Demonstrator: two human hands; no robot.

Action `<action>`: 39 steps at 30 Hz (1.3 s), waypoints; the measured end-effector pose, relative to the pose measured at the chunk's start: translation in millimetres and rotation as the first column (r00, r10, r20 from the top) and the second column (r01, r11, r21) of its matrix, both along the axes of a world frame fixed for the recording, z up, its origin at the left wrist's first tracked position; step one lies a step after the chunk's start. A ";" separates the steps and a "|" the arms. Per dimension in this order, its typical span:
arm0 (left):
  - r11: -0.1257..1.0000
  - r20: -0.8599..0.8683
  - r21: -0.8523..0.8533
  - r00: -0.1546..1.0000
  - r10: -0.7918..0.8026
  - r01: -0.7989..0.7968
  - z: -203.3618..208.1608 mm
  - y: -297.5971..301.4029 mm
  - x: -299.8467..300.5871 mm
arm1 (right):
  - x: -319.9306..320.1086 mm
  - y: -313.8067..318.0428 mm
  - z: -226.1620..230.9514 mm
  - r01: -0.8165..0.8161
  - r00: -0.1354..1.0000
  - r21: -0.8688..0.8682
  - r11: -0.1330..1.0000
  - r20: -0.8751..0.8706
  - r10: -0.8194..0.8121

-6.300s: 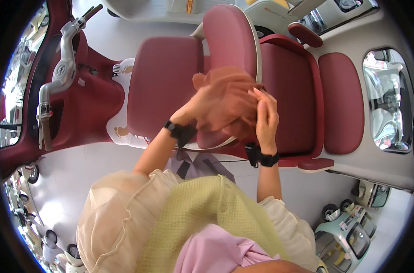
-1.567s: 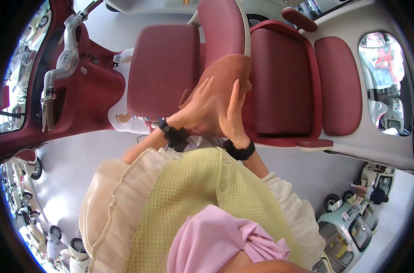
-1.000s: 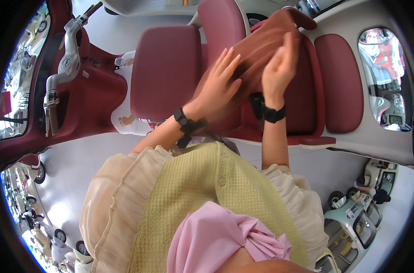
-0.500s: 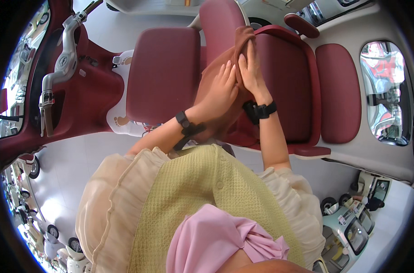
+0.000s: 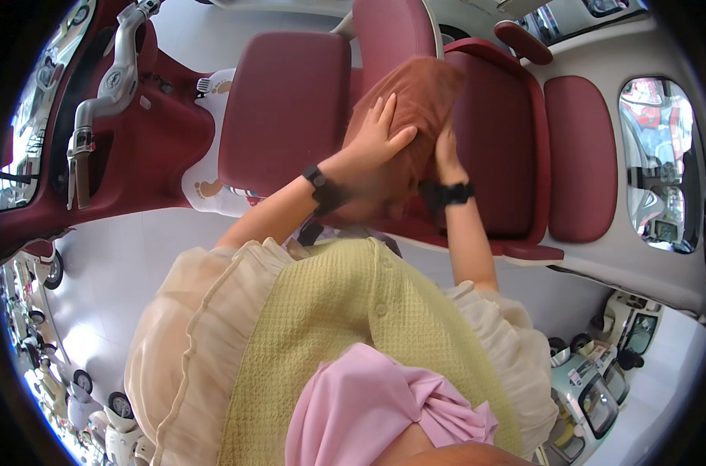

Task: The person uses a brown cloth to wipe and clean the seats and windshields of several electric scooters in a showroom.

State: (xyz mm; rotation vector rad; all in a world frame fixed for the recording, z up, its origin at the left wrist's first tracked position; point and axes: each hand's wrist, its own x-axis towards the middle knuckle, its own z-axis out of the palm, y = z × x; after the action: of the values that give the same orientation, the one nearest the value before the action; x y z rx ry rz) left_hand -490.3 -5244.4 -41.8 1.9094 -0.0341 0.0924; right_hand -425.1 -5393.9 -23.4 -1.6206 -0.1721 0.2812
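Observation:
A brown cloth (image 5: 427, 89) lies draped over the lower part of a dark red backrest (image 5: 390, 35), between the front seat and the rear seat. My left hand (image 5: 375, 144) rests flat on the cloth's left side, fingers stretched out and thumb apart. At the cloth's right edge is my right hand (image 5: 448, 155); its fingers go behind the cloth and are mostly hidden. Both wrists carry black bands. The cloth's lower end, below my left hand, is blurred.
The dark red front seat cushion (image 5: 283, 109) is left of the cloth, the rear seat (image 5: 497, 147) right of it. Grey handlebars (image 5: 120, 85) stand at the far left. A side cushion (image 5: 578, 159) and window (image 5: 660, 163) are at the right. Small vehicles (image 5: 598, 396) stand on the floor behind.
The cloth's upper part has spread from a narrow fold into a wider flap. My right hand has moved down and behind its edge; my left hand now lies apart from it.

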 end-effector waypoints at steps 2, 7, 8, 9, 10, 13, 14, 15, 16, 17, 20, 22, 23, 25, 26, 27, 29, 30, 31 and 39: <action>0.996 -0.003 0.074 0.999 -0.046 0.047 -2.6 -0.9 -13.8 | -38.9 1.0 -1.8 0.065 0.977 0.064 0.996 -0.205 -0.050; 0.994 0.064 0.080 0.995 -0.077 0.072 12.8 5.0 -44.5 | -119.6 13.9 -2.7 0.028 0.988 0.230 0.973 -0.153 0.008; 0.985 0.125 0.106 0.981 -0.147 0.134 20.0 10.4 -51.1 | -126.7 16.2 -1.6 -0.014 1.000 0.130 0.991 0.028 0.010; 0.966 0.084 0.159 0.972 -0.221 0.206 28.0 14.3 -53.6 | -130.8 16.6 -0.4 -0.036 0.978 0.024 0.999 0.207 0.030; 0.972 0.183 0.135 0.959 -0.217 0.194 35.3 18.2 -56.2 | -130.8 19.0 1.3 -0.062 0.924 -0.108 0.992 0.370 0.098; 0.892 -0.201 0.226 0.915 -0.350 0.391 44.0 32.7 -54.0 | -116.0 24.0 8.0 0.218 0.607 -0.402 0.889 0.770 0.199; 0.925 -0.094 0.038 0.923 -0.372 0.377 41.4 39.0 -51.8 | -107.9 24.2 11.1 0.235 0.583 -0.583 0.778 0.725 0.367; 0.917 0.015 -0.153 0.929 -0.370 0.368 35.9 42.3 -48.9 | -99.5 30.0 13.6 0.226 0.590 -0.602 0.766 0.710 0.384; 0.940 0.040 -0.102 0.945 -0.324 0.327 27.3 41.9 -44.8 | -91.7 27.9 16.9 0.265 0.543 -0.645 0.717 0.714 0.442; 0.935 0.126 -0.117 0.939 -0.321 0.335 17.1 42.8 -42.9 | -84.6 33.9 19.2 0.309 0.539 -0.676 0.669 0.704 0.462; 0.945 0.218 -0.131 0.938 -0.268 0.300 -16.9 44.0 -39.5 | -71.6 34.1 26.7 0.333 0.476 -0.718 0.612 0.688 0.548; 0.941 0.075 -0.192 0.960 -0.269 0.279 -36.3 45.4 -37.0 | -69.6 36.3 30.0 0.362 0.461 -0.753 0.549 0.657 0.596; 0.935 -0.092 -0.237 0.952 -0.290 0.262 -44.4 46.4 -36.5 | -70.3 35.3 31.3 0.354 0.480 -0.765 0.538 0.642 0.597; 0.943 -0.055 -0.226 0.963 -0.262 0.244 -56.3 45.6 -34.8 | -73.2 40.3 32.0 0.390 0.495 -0.795 0.466 0.607 0.622; 0.950 -0.014 -0.213 0.971 -0.237 0.229 -60.4 45.5 -34.5 | -75.1 43.9 31.7 0.377 0.497 -0.774 0.509 0.633 0.594; 0.949 -0.017 -0.213 0.971 -0.239 0.230 -63.3 47.7 -34.5 | -77.5 48.5 30.6 0.376 0.500 -0.775 0.509 0.632 0.592; 0.945 -0.051 0.017 0.944 -0.327 0.328 -65.8 53.9 -36.9 | -82.6 57.9 26.9 0.463 0.519 -0.749 0.474 0.663 0.540; 0.943 -0.054 0.020 0.942 -0.331 0.333 -65.7 57.0 -40.7 | -85.7 57.9 24.6 0.454 0.484 -0.750 0.481 0.660 0.574; 0.927 -0.064 -0.071 0.925 -0.373 0.369 -64.8 59.9 -46.2 | -88.8 63.6 21.0 0.452 0.478 -0.770 0.452 0.636 0.606; 0.798 -0.446 -0.270 0.665 -0.599 0.538 -51.8 96.6 -85.2 | -125.5 55.3 -16.4 0.288 0.230 -0.798 0.529 0.594 0.771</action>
State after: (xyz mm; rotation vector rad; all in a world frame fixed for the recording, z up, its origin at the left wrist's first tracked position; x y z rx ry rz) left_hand -575.5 -5147.9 -93.7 1.6668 -0.2631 -0.8372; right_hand -550.6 -5338.6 -39.8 -2.5274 -1.6173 -0.5645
